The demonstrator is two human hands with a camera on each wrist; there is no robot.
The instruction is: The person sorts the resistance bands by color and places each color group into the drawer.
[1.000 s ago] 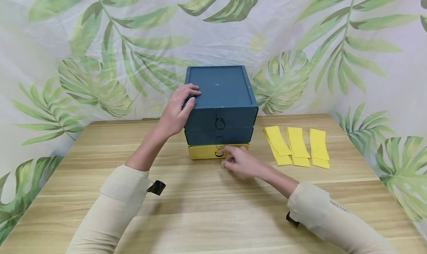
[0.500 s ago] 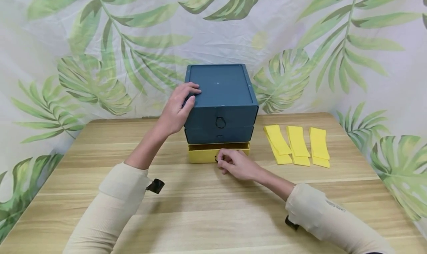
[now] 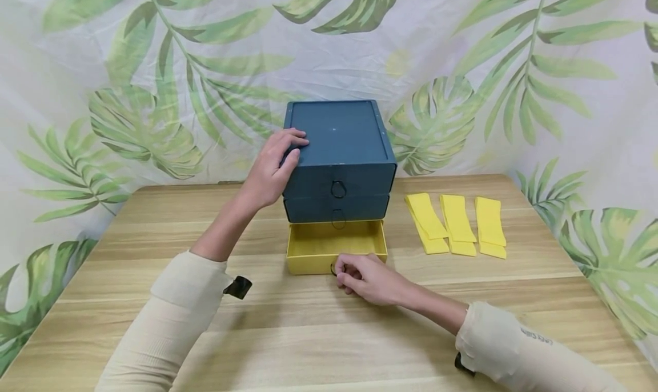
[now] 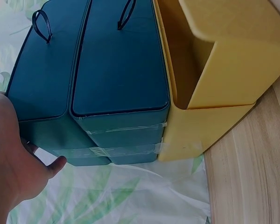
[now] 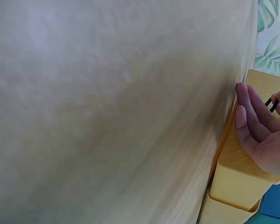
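A stack of drawers stands at the middle back of the table: two blue drawer boxes [image 3: 336,132] above a yellow drawer [image 3: 308,265]. The yellow drawer is pulled out toward me, and its visible inside holds nothing. With thumb and finger my right hand [image 3: 370,279] pinches the black loop handle [image 5: 274,104] on its front. My left hand [image 3: 272,169] rests on the upper left edge of the top blue box, fingers on the lid and thumb at the front corner. Both blue drawers are closed, with a black loop [image 4: 126,15] on each front.
Three folded yellow cloth strips [image 3: 458,223] lie side by side on the wooden table [image 3: 288,346], right of the drawers. A leaf-patterned cloth [image 3: 231,83] hangs behind the table. Clear tape [image 4: 126,150] runs along the side of the stack.
My right hand took hold of the loop and moved toward me. The yellow drawer went from closed to well pulled out. My left hand stayed on the top box.
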